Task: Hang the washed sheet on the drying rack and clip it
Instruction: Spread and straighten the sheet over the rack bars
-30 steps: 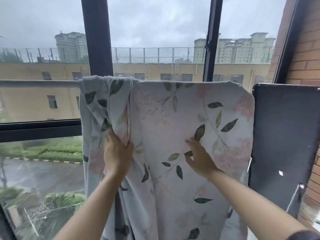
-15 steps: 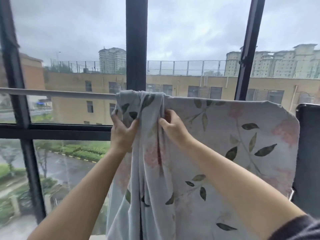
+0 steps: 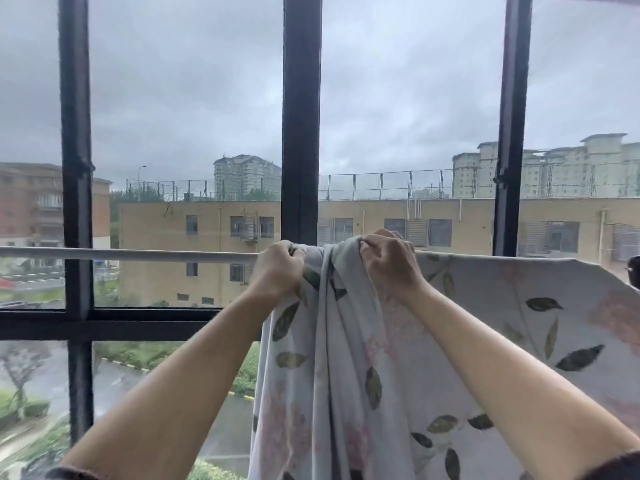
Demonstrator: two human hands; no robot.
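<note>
While the left hand (image 3: 278, 268) and the right hand (image 3: 389, 268) both reach up to the rail (image 3: 138, 254), let's count it off: two hands, one sheet (image 3: 450, 358), one rail.

The sheet, pale with dark leaves and faded pink blooms, hangs over that pale rail running across the window. Right of the hands it lies spread flat along the rail; between the hands it is gathered into a thick bunch of folds that drop straight down.

Left hand: fingers curled into a fist round the bunched left edge of the cloth, right at the rail, knuckles toward the camera. Right hand: just beside it, fingers bent and clamped on the top of the gathered fold, a touch above the rail line. Only the ridge of bunched fabric sits between the two. Left of the left hand the rail runs uncovered to the picture's edge.

Behind, three upright dark window bars (image 3: 300, 116) and one dark crossbar (image 3: 138, 323) lower down. Through the glass: one long tan building (image 3: 156, 223) with a fenced roof, two clusters of tall blocks (image 3: 242, 174), one brick building (image 3: 31, 202) far left, a wet road (image 3: 114, 382) below, grey sky.

Two dark cuffs (image 3: 616, 467) at the bottom corners, one per arm. One small dark object (image 3: 635, 268) pokes in at the far right by the sheet's top corner, too little of it showing to say what it is
</note>
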